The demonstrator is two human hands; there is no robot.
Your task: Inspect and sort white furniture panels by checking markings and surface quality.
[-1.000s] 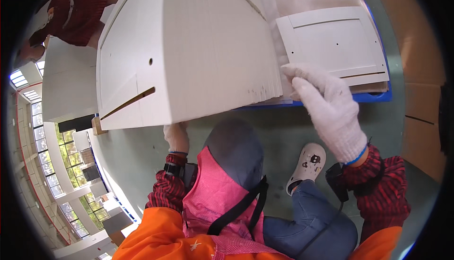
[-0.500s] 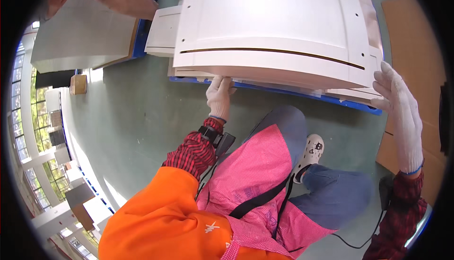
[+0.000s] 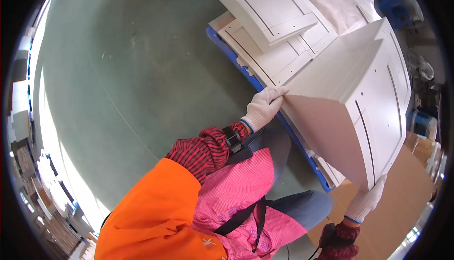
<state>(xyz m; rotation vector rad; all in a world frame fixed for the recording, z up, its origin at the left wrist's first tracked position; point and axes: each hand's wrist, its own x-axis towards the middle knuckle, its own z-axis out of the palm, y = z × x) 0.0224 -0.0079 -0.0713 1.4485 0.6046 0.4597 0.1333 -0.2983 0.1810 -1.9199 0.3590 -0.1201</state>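
Note:
A thick stack of white panels [image 3: 383, 113], its grooved front panel turned to the right, stands tilted at the right of the pallet. My left hand [image 3: 266, 108], in a white knit glove, is closed on the stack's near left corner, thumb and fingers pressed together. My right hand [image 3: 366, 201], gloved the same way, grips the lower right corner from below; its fingers partly pass out of sight behind the edge. Next to the stack lie more white panels [image 3: 302, 47], with a smaller white stack [image 3: 267, 4] on top of them.
Under the panels runs a blue pallet [image 3: 243, 68]. Brown cardboard [image 3: 397, 203] lies at the lower right. Crumpled translucent wrapping [image 3: 338, 2] covers part of the load at the far side. Green floor [image 3: 142, 61] spreads to the left, and a blue stool [image 3: 395, 9] stands far right.
The panel stack has turned from lying flat to standing tilted. My left hand has moved to its corner, and my right hand, formerly open beside it, now grips the lower edge. My view has swung right.

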